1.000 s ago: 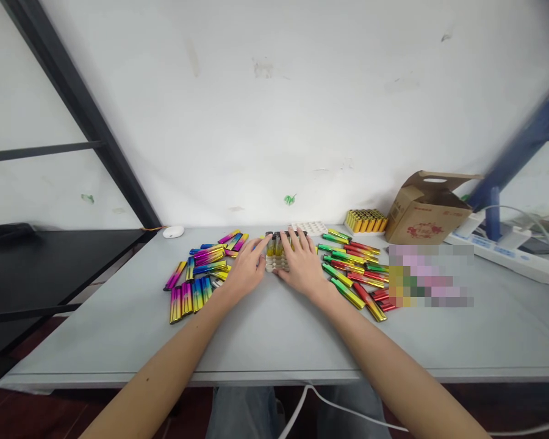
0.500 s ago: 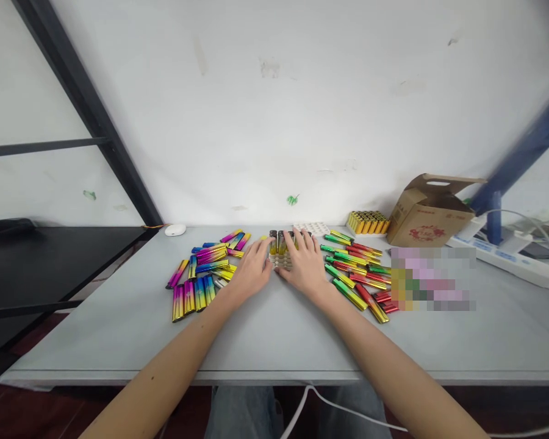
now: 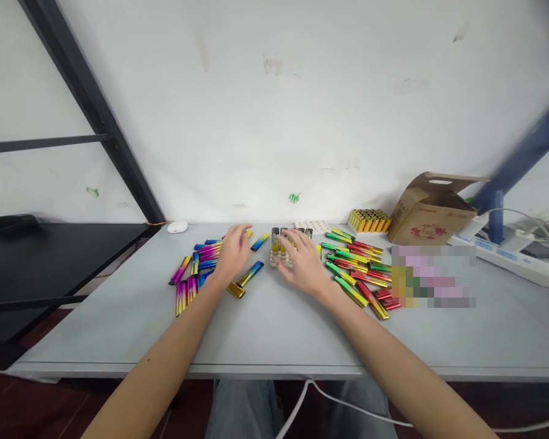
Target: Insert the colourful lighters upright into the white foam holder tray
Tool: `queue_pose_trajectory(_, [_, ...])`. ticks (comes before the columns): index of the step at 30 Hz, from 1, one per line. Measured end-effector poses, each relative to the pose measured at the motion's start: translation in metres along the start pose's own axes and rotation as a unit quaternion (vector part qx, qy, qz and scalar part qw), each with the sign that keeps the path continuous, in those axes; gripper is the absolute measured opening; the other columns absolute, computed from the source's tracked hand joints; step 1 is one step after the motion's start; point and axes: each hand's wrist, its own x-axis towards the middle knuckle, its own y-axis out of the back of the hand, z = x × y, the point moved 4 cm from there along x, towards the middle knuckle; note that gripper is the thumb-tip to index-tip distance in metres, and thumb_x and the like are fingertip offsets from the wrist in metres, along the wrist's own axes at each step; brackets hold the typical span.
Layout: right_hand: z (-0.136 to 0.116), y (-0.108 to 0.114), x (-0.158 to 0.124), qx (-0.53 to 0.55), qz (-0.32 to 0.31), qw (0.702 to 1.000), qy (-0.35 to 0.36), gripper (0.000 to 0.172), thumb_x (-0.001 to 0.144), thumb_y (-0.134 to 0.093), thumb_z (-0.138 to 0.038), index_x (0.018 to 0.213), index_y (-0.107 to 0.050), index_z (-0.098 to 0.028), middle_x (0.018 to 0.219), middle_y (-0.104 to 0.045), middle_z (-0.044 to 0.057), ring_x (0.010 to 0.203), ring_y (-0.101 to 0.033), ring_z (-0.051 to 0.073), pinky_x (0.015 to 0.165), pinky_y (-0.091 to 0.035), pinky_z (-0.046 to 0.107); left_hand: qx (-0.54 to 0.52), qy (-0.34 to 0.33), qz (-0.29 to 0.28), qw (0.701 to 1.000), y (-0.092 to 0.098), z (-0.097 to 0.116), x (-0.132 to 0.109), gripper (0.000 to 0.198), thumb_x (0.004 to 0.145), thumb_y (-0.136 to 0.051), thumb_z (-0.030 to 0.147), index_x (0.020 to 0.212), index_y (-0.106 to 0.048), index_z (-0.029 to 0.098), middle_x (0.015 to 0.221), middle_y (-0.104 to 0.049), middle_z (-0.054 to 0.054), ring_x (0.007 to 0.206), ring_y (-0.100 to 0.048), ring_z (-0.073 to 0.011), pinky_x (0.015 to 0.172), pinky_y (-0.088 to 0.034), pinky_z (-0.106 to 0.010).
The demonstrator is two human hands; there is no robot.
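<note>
Between my hands stands a white tray with holes (image 3: 273,263), holding several upright lighters (image 3: 275,239) with dark tops. My right hand (image 3: 304,262) reaches over the tray's right part, fingers spread, hiding some of it; whether the thumb touches the tray I cannot tell. My left hand (image 3: 232,255) hovers over the pile of blue, purple and gold lighters (image 3: 207,251), fingers loosely bent and apart, with nothing visible in them. Right of that hand lie a blue-gold lighter (image 3: 250,274) and another blue-yellow lighter (image 3: 260,241). Green and red lighters (image 3: 352,267) lie scattered to the right.
At the back are a white holed tray (image 3: 312,227), a block of yellow-orange lighters (image 3: 369,221) in a tray and an open cardboard box (image 3: 432,222). A power strip (image 3: 507,259) lies far right, a white case (image 3: 177,227) at back left. A white cable (image 3: 343,410) hangs below the front edge.
My left hand has moved left, away from the tray to the blue and purple lighters. Blue-gold lighters now show between it and the tray. My right hand stays at the tray with fingers lifted slightly.
</note>
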Motion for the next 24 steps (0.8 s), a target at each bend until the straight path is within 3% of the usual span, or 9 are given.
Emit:
queue_pose_trajectory(3, [-0.034,-0.002,-0.004,0.111,-0.103,0.98,0.13,0.036,0.095,-0.044,-0.026,0.126,-0.061,-0.02,0.127,-0.065,0.007,0.114,-0.058,0.02,0.103,-0.042,0.037,-0.032,0.038,0.058,0.997,0.009,-0.018,0.005,0.033,0.09,-0.034,0.014,0.107,-0.062,0.018,0.107,-0.066,-0.008,0.1,-0.065,-0.021,0.094,-0.051,-0.04])
queue_pose_trajectory(5, [-0.054,-0.004,-0.01,0.149,-0.149,0.958,0.195,0.04,0.095,-0.045,-0.026,0.132,-0.057,-0.02,0.134,-0.062,0.005,0.118,-0.056,0.018,0.103,-0.041,0.035,-0.041,0.05,0.068,0.996,0.011,-0.023,0.006,0.033,0.089,-0.034,0.013,0.104,-0.062,0.018,0.105,-0.067,-0.007,0.097,-0.066,-0.0201,0.092,-0.052,-0.039])
queue_pose_trajectory(8, [-0.071,-0.005,-0.015,0.159,-0.167,0.941,0.248,0.042,0.094,-0.047,-0.024,0.135,-0.055,-0.02,0.137,-0.06,0.003,0.13,-0.047,0.017,0.105,-0.039,0.034,-0.036,0.047,0.063,0.996,0.009,-0.023,0.005,0.032,0.088,-0.034,0.014,0.102,-0.063,0.019,0.104,-0.068,-0.007,0.096,-0.066,-0.0199,0.091,-0.052,-0.039])
queue_pose_trajectory(11, [-0.068,-0.005,-0.012,0.146,-0.156,0.948,0.237,0.027,0.094,-0.05,-0.027,0.112,-0.069,-0.021,0.115,-0.072,0.004,0.124,-0.052,0.019,0.099,-0.041,0.034,-0.026,0.04,0.058,0.997,0.008,-0.019,0.005,0.031,0.088,-0.035,0.015,0.099,-0.064,0.019,0.102,-0.068,-0.006,0.094,-0.066,-0.0197,0.091,-0.052,-0.038])
queue_pose_trajectory(14, [-0.051,-0.007,-0.007,0.116,-0.151,0.967,0.173,0.021,0.09,-0.059,-0.034,0.086,-0.073,-0.02,0.088,-0.074,0.005,0.095,-0.064,0.02,0.087,-0.044,0.034,-0.008,0.026,0.04,0.999,0.004,-0.013,0.004,0.029,0.089,-0.037,0.016,0.098,-0.064,0.019,0.101,-0.067,-0.006,0.095,-0.065,-0.0202,0.09,-0.052,-0.038])
queue_pose_trajectory(16, [-0.04,-0.009,-0.006,0.094,-0.163,0.973,0.133,0.019,0.085,-0.066,-0.036,0.089,-0.072,-0.019,0.085,-0.072,0.004,0.081,-0.065,0.019,0.078,-0.045,0.032,0.009,0.006,0.016,1.0,0.0,-0.008,0.002,0.026,0.09,-0.039,0.018,0.098,-0.064,0.02,0.102,-0.066,-0.006,0.098,-0.064,-0.0215,0.091,-0.051,-0.039])
queue_pose_trajectory(19, [-0.031,-0.013,-0.007,0.096,-0.186,0.972,0.11,0.028,0.085,-0.067,-0.041,0.104,-0.07,-0.021,0.095,-0.07,0.005,0.083,-0.065,0.019,0.071,-0.045,0.029,0.034,-0.032,-0.036,0.998,-0.009,-0.002,-0.003,0.023,0.091,-0.043,0.021,0.101,-0.063,0.02,0.108,-0.063,-0.008,0.108,-0.059,-0.0236,0.098,-0.048,-0.042])
queue_pose_trajectory(24, [-0.023,-0.011,-0.008,0.118,-0.205,0.964,0.121,0.022,0.097,-0.051,-0.033,0.102,-0.068,-0.02,0.099,-0.069,0.007,0.092,-0.065,0.02,0.081,-0.046,0.031,0.08,-0.057,-0.078,0.992,-0.02,-0.001,-0.01,0.023,0.091,-0.046,0.024,0.108,-0.061,0.02,0.115,-0.06,-0.01,0.116,-0.054,-0.0263,0.105,-0.042,-0.046])
